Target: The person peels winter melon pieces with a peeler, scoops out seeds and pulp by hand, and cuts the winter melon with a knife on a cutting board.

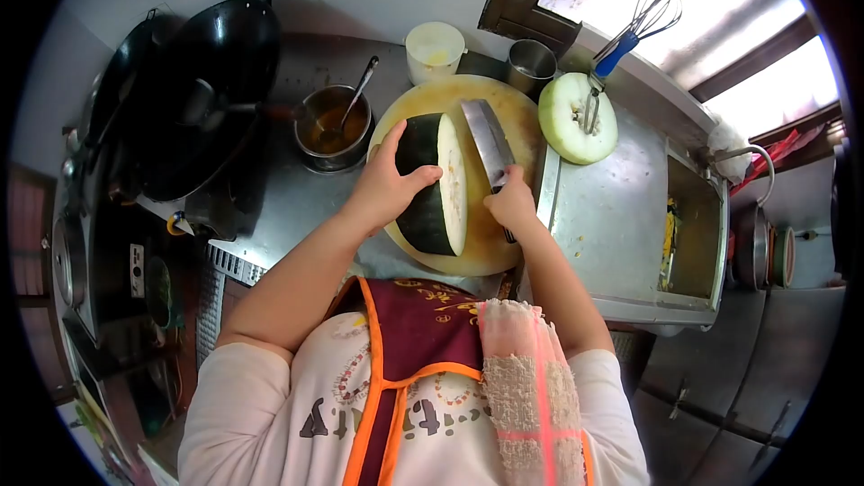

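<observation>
A large piece of winter melon (423,207) with dark green rind stands on the round cutting board (504,256), its pale cut face turned to the right. My left hand (387,182) is pressed on the rind, fingers over the far side and thumb reaching the cut edge. In my right hand (513,202) is a cleaver (486,137), gripped by its dark handle. The blade points away from me over the board, apart from the melon. A peeled pale green melon piece (576,121) rests right of the board, with a peeler (591,108) against its seedy face.
A metal pot (333,157) of brown liquid with a spoon stands left of the board. Large black woks (216,63) lean at the far left. Behind the board are a white tub (434,49) and a steel cup (531,63). A blue-handled whisk (616,56) stands near the window; a sink (693,234) is at right.
</observation>
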The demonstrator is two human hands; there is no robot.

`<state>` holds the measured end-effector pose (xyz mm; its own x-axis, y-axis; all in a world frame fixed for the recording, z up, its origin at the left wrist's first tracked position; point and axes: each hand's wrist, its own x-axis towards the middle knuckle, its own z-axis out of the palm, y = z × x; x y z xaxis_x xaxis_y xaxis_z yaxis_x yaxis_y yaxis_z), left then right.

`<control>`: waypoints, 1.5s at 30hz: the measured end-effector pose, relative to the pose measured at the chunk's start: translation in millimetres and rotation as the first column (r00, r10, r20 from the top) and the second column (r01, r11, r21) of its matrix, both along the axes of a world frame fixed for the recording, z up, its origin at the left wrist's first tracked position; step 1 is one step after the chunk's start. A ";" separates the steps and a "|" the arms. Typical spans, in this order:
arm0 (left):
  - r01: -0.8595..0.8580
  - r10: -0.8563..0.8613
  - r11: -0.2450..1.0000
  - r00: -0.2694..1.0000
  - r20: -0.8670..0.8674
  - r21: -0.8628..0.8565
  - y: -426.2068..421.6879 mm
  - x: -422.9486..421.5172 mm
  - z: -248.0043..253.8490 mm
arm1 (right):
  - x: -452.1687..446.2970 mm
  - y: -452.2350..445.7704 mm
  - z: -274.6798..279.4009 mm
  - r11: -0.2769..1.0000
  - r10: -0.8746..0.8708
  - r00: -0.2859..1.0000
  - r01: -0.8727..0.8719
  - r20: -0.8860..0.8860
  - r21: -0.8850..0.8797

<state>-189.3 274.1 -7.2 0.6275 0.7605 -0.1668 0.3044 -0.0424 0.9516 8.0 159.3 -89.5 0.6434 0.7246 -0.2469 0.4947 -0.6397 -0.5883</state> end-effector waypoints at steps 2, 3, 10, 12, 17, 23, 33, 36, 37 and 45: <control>-0.011 0.027 0.993 0.991 0.135 -0.118 -1.5 1.0 -5.2 | 6.6 -4.9 10.8 0.989 -0.096 0.981 0.114 -0.169 0.099; -0.011 0.046 0.982 0.982 0.185 -0.188 -6.2 3.1 -1.0 | 7.3 -8.5 23.4 0.983 -0.109 0.956 0.145 -0.271 0.115; 0.001 0.150 0.911 0.931 0.334 -0.412 -22.2 31.5 -7.5 | -14.6 -50.7 109.1 0.942 -0.111 0.949 0.195 -0.296 0.272; -0.003 0.154 0.912 0.929 0.336 -0.411 -30.1 42.3 0.9 | -21.9 -63.0 125.1 0.926 -0.109 0.963 0.188 -0.245 0.329; -0.014 0.054 0.986 0.971 0.231 -0.169 -46.2 62.9 -6.7 | -41.1 -89.2 159.0 0.897 -0.049 0.962 0.161 -0.269 0.412; -0.066 0.063 0.996 0.997 0.049 0.055 -62.7 73.4 0.3 | -56.4 -108.5 188.0 0.923 -0.003 0.975 0.089 -0.223 0.376; -0.157 0.146 0.986 0.978 0.149 0.064 -76.4 82.9 -0.3 | -65.4 -104.6 168.9 0.966 0.075 0.993 -0.094 0.089 0.240; -0.152 0.141 0.970 0.987 0.072 0.189 -74.3 81.2 0.5 | -62.5 -102.0 168.5 0.945 0.038 0.993 -0.072 0.114 0.319; -0.151 0.138 0.970 0.987 0.077 0.192 -74.3 81.1 0.9 | -63.7 -100.0 172.8 0.927 0.016 0.994 -0.056 0.110 0.372; -0.168 0.137 0.959 0.980 0.145 0.230 -82.0 81.9 -3.6 | -72.1 -93.0 204.3 0.832 -0.018 0.989 -0.065 0.144 0.551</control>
<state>-107.4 192.2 -10.7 0.5048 0.8568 0.1054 0.2031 -0.2365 0.9502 -64.1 66.4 114.7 0.6216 0.7280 0.2892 0.6075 -0.2148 -0.7648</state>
